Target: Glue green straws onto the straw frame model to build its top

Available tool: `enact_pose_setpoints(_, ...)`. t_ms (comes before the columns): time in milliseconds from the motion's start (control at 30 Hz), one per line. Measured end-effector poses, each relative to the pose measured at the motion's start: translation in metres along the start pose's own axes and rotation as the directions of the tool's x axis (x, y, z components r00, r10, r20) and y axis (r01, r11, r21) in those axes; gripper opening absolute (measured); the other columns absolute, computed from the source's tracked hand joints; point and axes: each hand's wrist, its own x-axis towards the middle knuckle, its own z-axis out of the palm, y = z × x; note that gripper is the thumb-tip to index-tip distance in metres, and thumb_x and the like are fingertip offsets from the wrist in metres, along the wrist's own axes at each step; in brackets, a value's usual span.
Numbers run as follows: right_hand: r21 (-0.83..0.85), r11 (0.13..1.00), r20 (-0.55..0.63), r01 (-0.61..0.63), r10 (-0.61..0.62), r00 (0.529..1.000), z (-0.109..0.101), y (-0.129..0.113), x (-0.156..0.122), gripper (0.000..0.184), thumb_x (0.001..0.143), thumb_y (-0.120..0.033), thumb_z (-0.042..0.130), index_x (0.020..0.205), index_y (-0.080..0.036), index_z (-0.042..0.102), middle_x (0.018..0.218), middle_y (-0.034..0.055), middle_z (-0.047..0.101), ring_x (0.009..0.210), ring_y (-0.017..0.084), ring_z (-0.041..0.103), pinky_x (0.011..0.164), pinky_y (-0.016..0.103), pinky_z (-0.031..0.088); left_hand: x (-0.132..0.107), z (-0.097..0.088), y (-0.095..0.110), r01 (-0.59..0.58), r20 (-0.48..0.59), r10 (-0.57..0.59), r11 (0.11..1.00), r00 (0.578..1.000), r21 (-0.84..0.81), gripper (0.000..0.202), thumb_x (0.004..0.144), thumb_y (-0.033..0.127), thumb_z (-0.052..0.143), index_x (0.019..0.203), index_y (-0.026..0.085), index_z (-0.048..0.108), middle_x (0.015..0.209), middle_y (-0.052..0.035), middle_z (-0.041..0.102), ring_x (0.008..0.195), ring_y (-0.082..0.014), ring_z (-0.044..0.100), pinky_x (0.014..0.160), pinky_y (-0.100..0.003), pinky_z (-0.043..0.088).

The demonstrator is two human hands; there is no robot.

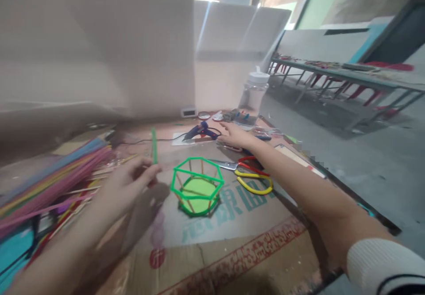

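My left hand [141, 178] is closed in a pinch around the lower end of a short green strip [154, 145], which stands upright and is blurred. To its right a small basket-like frame [198, 186] rests on the cardboard, with green many-sided rims, thin brown posts and a light green base. Reaching across the right side, my right hand [237, 136] has its fingers stretched out, holding nothing that shows. Just left of those fingertips lies a dark blue glue gun [199, 130]. Scissors [245, 171] with red and yellow handles lie between the frame and my right forearm.
Bundles of coloured fuzzy sticks [63, 171] lie at the left edge. A clear bottle [255, 93] with a white lid stands at the back right, near a small white device [189, 112]. White panels [232, 56] rise behind. Another long table [332, 71] stands across the floor.
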Motion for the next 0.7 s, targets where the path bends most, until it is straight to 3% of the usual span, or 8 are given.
enact_pose_setpoints(67, 0.017, 1.0, 0.047, -0.004, 0.003, 0.999, 0.003, 0.0, 0.016, 0.068, 0.086, -0.03, 0.073, 0.146, -0.006, 0.049, 0.14, 0.024, 0.062, 0.123, 0.033, 0.064, 0.105, 0.045, 0.047, 0.002, 0.012, 0.001, 0.029, 0.05, -0.027, 0.999, 0.998, -0.029, 0.035, 0.084, 0.051, 0.072, 0.081, 0.017, 0.065, 0.062, 0.0012, 0.063, 0.051, -0.0133, 0.06, 0.051, -0.022, 0.047)
enact_pose_setpoints(200, 0.072, 0.997, 0.126, 0.035, -0.044, 0.991, 0.015, -0.01, 0.037, 0.046, 0.086, -0.028, 0.075, 0.129, -0.013, 0.064, 0.115, 0.0107, 0.077, 0.102, 0.023, 0.072, 0.095, 0.037, 0.053, -0.005, 0.03, 0.004, 0.208, 0.159, -0.165, 0.929, 0.973, -0.307, 0.042, 0.081, 0.056, 0.073, 0.087, 0.02, 0.052, 0.076, 0.0028, 0.067, 0.042, -0.0108, 0.061, 0.037, -0.019, 0.043)
enact_pose_setpoints(367, 0.108, 0.994, 0.075, 0.02, -0.028, 0.997, 0.028, -0.021, 0.042, 0.034, 0.078, -0.023, 0.079, 0.11, -0.015, 0.07, 0.105, 0.0068, 0.078, 0.097, 0.024, 0.071, 0.089, 0.032, 0.053, -0.013, 0.048, -0.002, 0.312, 0.238, -0.22, 0.82, 0.946, -0.481, 0.041, 0.083, 0.053, 0.072, 0.088, 0.019, 0.049, 0.072, 0.0004, 0.07, 0.04, -0.009, 0.06, 0.035, -0.014, 0.04)
enact_pose_setpoints(500, 0.15, 0.988, -0.012, -0.039, 0.041, 0.999, 0.02, -0.023, 0.03, 0.022, 0.082, -0.03, 0.073, 0.098, -0.015, 0.07, 0.087, 0.0078, 0.078, 0.082, 0.024, 0.072, 0.08, 0.034, 0.054, -0.012, 0.055, -0.011, 0.333, 0.251, -0.23, 0.776, 0.94, -0.536, 0.04, 0.084, 0.051, 0.072, 0.086, 0.02, 0.048, 0.063, 0.0013, 0.067, 0.04, -0.0099, 0.06, 0.035, -0.013, 0.04)
enact_pose_setpoints(600, 0.213, 0.976, -0.063, -0.045, 0.06, 0.996, 0.003, -0.028, 0.009, 0.024, 0.086, -0.041, 0.067, 0.084, -0.017, 0.068, 0.069, 0.0061, 0.073, 0.073, 0.024, 0.071, 0.077, 0.035, 0.056, -0.013, 0.059, -0.015, 0.339, 0.268, -0.221, 0.751, 0.938, -0.567, 0.039, 0.084, 0.05, 0.074, 0.087, 0.02, 0.048, 0.055, 0.0044, 0.062, 0.039, -0.0106, 0.06, 0.034, -0.012, 0.039)
enact_pose_setpoints(700, 0.303, 0.953, -0.072, 0.011, 0.011, 0.997, -0.016, -0.037, -0.018, 0.028, 0.087, -0.046, 0.064, 0.084, -0.019, 0.07, 0.076, 0.0058, 0.075, 0.078, 0.023, 0.073, 0.082, 0.034, 0.057, -0.014, 0.061, -0.018, 0.354, 0.296, -0.213, 0.723, 0.931, -0.593, 0.04, 0.083, 0.051, 0.074, 0.09, 0.021, 0.049, 0.055, 0.0053, 0.062, 0.037, -0.0113, 0.06, 0.032, -0.012, 0.038)
